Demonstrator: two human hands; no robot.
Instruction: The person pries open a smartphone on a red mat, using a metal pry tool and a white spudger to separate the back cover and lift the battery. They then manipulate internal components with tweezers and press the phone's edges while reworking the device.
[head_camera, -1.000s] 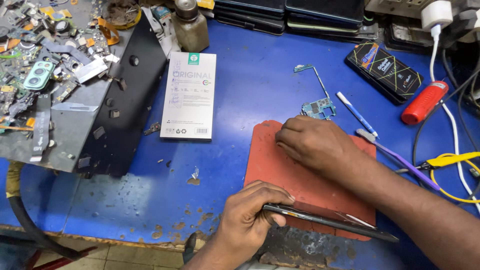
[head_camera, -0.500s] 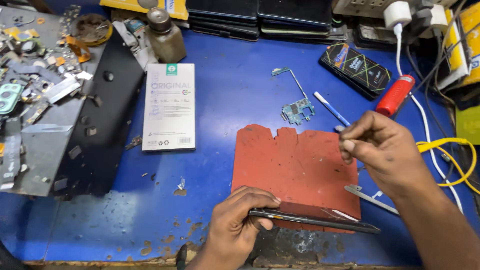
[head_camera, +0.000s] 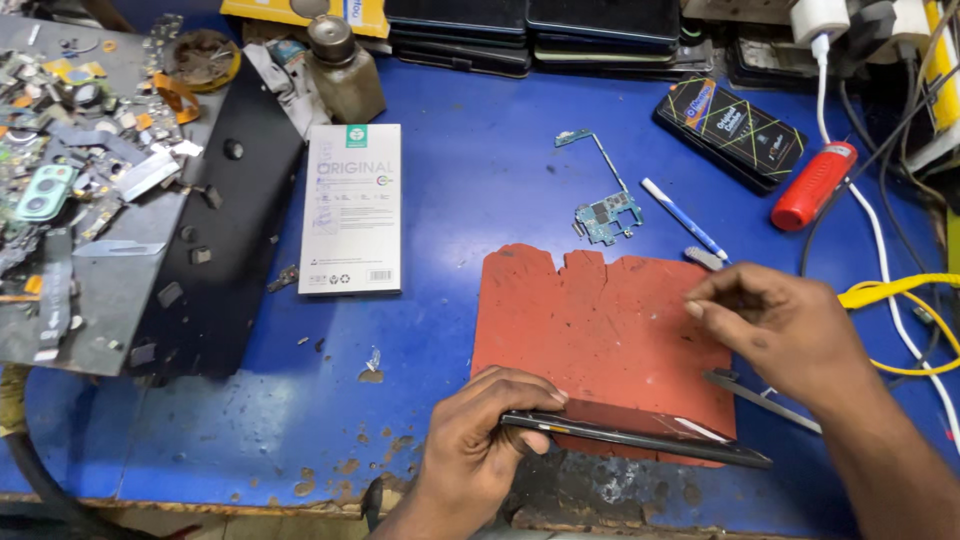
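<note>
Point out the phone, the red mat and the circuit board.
phone (head_camera: 640, 436): head view, middle of its dark edge.
red mat (head_camera: 590, 320): head view, bare centre.
circuit board (head_camera: 606, 216): head view, main green part.

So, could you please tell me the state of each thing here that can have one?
phone: held on edge over the mat's near edge in the left hand.
right hand: fingertips pinched, over the red mat.
circuit board: bare, lying on the blue table.
white box: closed, flat.
bottle: upright, capped.
</note>
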